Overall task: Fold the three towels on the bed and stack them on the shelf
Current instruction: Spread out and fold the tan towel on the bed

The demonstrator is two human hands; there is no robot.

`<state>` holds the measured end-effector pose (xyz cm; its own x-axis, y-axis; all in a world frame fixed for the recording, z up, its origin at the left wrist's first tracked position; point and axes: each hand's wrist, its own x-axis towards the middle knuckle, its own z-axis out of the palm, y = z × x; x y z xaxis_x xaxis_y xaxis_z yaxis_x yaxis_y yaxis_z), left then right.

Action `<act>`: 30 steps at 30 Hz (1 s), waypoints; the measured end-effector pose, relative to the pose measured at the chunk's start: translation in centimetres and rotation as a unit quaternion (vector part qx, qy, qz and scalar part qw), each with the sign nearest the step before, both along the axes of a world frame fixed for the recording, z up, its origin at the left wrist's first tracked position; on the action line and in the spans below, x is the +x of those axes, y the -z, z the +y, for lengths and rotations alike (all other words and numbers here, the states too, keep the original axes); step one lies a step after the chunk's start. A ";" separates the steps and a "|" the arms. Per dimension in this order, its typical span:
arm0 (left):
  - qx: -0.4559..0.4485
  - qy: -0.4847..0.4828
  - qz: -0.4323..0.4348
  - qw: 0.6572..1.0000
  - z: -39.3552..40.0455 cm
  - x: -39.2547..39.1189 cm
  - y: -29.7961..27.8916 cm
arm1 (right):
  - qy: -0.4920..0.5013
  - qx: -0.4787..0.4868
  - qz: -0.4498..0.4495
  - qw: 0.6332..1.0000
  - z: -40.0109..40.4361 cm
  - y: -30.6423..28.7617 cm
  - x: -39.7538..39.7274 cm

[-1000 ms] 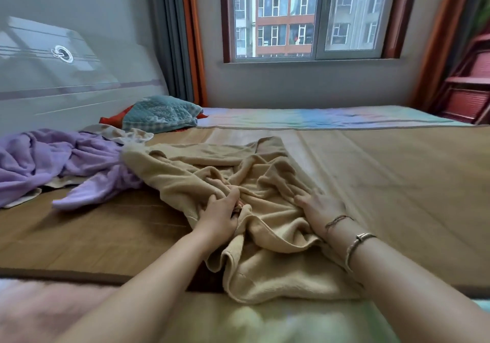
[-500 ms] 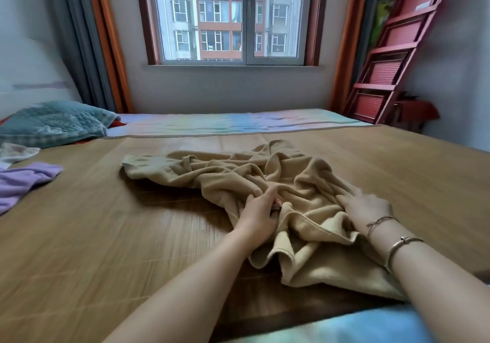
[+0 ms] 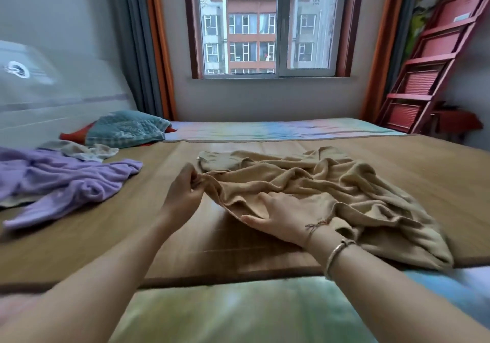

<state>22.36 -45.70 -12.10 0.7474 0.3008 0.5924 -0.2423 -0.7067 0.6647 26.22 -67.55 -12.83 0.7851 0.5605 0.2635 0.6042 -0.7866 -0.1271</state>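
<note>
A crumpled beige towel point(image 3: 326, 188) lies in the middle of the bed's bamboo mat point(image 3: 159, 236). My left hand point(image 3: 184, 196) pinches its left edge between thumb and fingers. Lying flat on the towel's near edge is my right hand point(image 3: 281, 216), fingers spread, a bracelet and a thread on its wrist. A purple towel point(image 3: 66, 180) is bunched at the left of the mat, with a cream towel point(image 3: 84, 150) just behind it. The red slanted shelf point(image 3: 429, 64) leans against the wall at the right.
A teal pillow point(image 3: 127, 130) rests at the head of the bed by the pale headboard point(image 3: 53, 90). A pastel sheet point(image 3: 278, 129) shows beyond the mat and at the near edge. The window point(image 3: 267, 24) with curtains is straight ahead.
My left hand has let go of the towel's middle and taken its left edge. My right hand slid left onto the near edge. The view swung back left, showing the purple towel again.
</note>
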 end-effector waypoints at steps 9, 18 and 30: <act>0.041 -0.115 0.195 0.973 14.9 -12.1 6.8 | -0.054 -0.043 0.000 0.998 5.1 3.6 -6.0; 0.377 -0.175 0.181 0.891 13.6 -13.3 5.2 | 0.021 -0.065 -0.071 0.995 5.4 3.9 -6.7; 0.300 -0.305 0.163 0.889 13.7 -14.6 6.8 | -0.135 0.038 -0.073 0.987 2.4 5.2 -9.7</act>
<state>7.77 -32.00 -18.89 0.7142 0.4125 0.5655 0.4444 -0.8914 0.0889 16.52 -65.14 -18.08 0.5597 0.7187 0.4124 0.8073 -0.5852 -0.0758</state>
